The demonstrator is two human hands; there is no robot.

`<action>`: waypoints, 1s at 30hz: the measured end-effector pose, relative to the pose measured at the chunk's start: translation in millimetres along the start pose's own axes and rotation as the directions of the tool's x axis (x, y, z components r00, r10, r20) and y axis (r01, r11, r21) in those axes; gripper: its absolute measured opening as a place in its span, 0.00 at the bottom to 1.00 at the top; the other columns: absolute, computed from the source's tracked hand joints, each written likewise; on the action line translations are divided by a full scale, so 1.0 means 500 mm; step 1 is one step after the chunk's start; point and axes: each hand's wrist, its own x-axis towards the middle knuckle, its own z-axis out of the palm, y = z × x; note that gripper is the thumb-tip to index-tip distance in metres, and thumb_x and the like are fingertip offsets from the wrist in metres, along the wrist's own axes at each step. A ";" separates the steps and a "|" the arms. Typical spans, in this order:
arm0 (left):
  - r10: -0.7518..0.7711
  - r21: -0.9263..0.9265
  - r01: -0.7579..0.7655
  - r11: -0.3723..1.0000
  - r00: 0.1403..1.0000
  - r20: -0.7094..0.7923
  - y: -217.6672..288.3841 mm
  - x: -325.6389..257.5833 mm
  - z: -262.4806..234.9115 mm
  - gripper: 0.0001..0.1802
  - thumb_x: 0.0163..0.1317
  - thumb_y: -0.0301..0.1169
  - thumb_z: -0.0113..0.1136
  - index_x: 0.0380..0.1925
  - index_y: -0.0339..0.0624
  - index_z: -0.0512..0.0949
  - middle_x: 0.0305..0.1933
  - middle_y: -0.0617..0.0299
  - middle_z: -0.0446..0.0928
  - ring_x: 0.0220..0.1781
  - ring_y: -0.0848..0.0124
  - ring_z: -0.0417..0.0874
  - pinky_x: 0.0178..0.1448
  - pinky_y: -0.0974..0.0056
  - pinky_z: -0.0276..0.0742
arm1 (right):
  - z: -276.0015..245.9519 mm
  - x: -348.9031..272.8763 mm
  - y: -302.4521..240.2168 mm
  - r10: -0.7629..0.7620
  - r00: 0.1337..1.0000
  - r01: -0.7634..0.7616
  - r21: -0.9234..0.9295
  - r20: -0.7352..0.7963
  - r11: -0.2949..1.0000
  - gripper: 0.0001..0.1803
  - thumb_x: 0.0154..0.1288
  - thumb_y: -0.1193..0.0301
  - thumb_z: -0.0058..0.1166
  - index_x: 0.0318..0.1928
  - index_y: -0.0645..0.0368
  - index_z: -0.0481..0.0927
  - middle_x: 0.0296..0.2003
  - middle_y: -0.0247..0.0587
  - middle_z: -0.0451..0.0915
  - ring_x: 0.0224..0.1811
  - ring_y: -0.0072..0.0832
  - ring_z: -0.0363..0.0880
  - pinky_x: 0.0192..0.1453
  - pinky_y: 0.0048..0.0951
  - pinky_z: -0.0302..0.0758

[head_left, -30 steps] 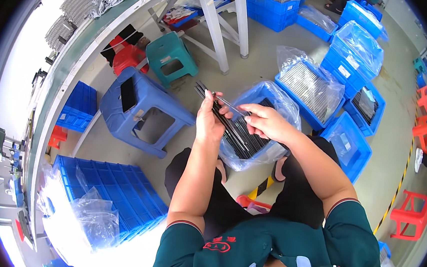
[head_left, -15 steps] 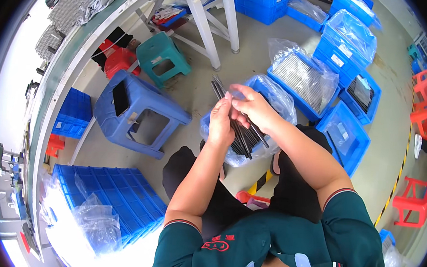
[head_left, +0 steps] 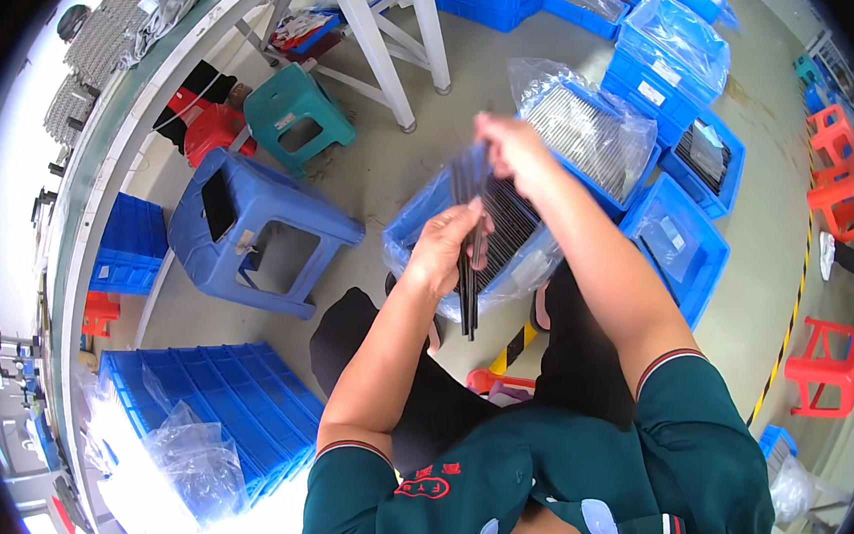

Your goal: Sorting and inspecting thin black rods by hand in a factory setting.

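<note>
Left hand (head_left: 454,246) grips dark rod bundle (head_left: 469,308); right hand (head_left: 513,155) blurred near upper ends, grip unclear. Many loose rods (head_left: 516,230) remain in plastic-lined bin (head_left: 412,218).

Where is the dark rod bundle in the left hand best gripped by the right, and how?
Probably on the blurred upper part of the dark rod bundle, from the right: the left hand wraps its middle, this length projects beyond, and the right hand is close by.
</note>
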 end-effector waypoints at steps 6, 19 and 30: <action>-0.094 -0.164 0.113 0.980 0.988 0.123 0.000 -0.025 0.000 0.19 0.63 0.46 0.53 0.29 0.39 0.71 0.28 0.61 0.70 0.23 0.72 0.68 0.26 0.67 0.67 | -0.165 0.080 -0.036 -0.025 0.970 0.077 0.209 -0.240 0.975 0.18 0.65 0.57 0.47 0.23 0.55 0.70 0.10 0.25 0.57 0.08 0.16 0.49 0.11 0.22 0.44; 0.127 -0.340 -0.065 0.938 0.978 0.164 0.034 0.018 -0.013 0.19 0.62 0.47 0.53 0.29 0.41 0.72 0.31 0.62 0.72 0.27 0.71 0.72 0.28 0.65 0.71 | 0.046 -0.020 0.048 0.351 0.711 -0.403 -0.056 0.610 0.914 0.24 0.62 0.49 0.50 0.36 0.60 0.77 0.15 0.27 0.69 0.14 0.16 0.66 0.15 0.21 0.69; 0.468 -0.118 -0.553 0.825 0.784 -0.407 0.128 -0.075 -0.061 0.14 0.65 0.36 0.52 0.28 0.35 0.75 0.41 0.53 0.75 0.49 0.66 0.74 0.58 0.54 0.68 | 0.024 0.249 0.025 0.037 0.947 -0.066 0.080 0.321 0.995 0.23 0.60 0.51 0.55 0.19 0.50 0.63 0.14 0.27 0.61 0.15 0.19 0.59 0.26 0.25 0.63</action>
